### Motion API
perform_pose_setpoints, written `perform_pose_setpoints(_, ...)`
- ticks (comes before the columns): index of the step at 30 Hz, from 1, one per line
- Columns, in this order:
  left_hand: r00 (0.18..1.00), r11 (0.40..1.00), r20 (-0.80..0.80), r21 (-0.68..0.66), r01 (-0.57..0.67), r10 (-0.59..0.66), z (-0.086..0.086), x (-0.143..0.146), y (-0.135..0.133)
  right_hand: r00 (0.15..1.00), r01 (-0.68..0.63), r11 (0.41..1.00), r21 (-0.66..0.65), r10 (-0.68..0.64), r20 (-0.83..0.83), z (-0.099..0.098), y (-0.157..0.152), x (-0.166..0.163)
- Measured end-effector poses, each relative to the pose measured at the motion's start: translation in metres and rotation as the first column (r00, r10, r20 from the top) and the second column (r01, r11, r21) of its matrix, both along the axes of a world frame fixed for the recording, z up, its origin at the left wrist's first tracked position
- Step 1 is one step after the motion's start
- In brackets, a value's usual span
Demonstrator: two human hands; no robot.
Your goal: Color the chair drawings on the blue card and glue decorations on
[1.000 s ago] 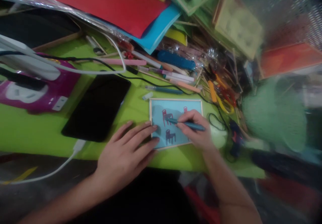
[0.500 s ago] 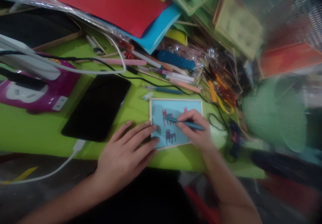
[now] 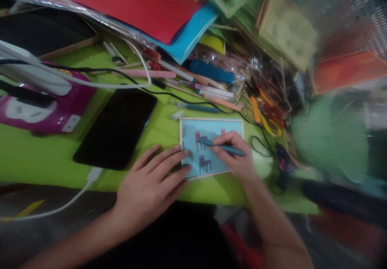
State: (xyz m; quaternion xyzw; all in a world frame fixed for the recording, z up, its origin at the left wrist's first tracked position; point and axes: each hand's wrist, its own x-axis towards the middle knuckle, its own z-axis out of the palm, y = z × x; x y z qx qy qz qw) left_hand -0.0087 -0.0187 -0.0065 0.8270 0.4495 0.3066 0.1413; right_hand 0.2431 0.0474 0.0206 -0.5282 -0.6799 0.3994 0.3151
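Observation:
A small blue card (image 3: 214,162) with a thin pale wooden border lies flat on the green table. Dark purple and red chair drawings show on it, partly covered by my right hand (image 3: 237,156). That hand is closed around a blue pen (image 3: 229,149), whose tip is at the upper left chair (image 3: 200,140). My left hand (image 3: 157,176) lies open, its fingertips resting on the card's left edge. Left of the card sits a black phone (image 3: 116,128) with a white cable plugged in.
Behind the card are a small eraser (image 3: 177,115), another blue pen (image 3: 199,107) and a heap of markers and sticks. Orange-and-yellow scissors (image 3: 263,115) and a green basket (image 3: 329,136) stand to the right. A purple power strip (image 3: 51,103) is at the left.

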Motion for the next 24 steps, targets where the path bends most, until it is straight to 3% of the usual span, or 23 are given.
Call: perform_pose_setpoints(24, 1.0, 1.0, -0.001, -0.005, 0.001, -0.001, 0.0015, 0.0, 0.0002, 0.999, -0.008, 1.0, -0.017, 0.008, -0.038, 0.001, -0.0004, 0.0)
